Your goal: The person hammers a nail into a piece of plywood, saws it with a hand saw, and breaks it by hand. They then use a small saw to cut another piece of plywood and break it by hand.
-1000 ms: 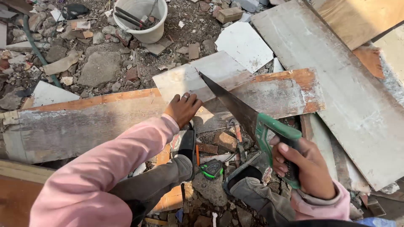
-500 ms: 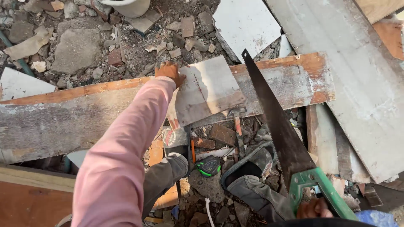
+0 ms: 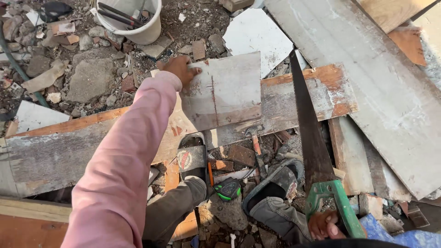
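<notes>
Left hand (image 3: 180,69): laid flat, open, on the grey board piece (image 3: 223,89).
Right hand (image 3: 325,225): closed around the green-handled saw (image 3: 317,156), blade pointed away.

Left arm: long pink sleeve (image 3: 124,170), plain knit, cuffed at the wrist. Legs: grey trousers (image 3: 172,211). Feet: open black slide sandals (image 3: 192,156) (round red-and-white emblem on the strap).

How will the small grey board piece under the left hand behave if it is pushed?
The grey board piece looks thin, flat and rigid, so it would probably slide, not bend. It lies loose on the long plank, held only by the left hand, so it may shift or tip off.
</notes>
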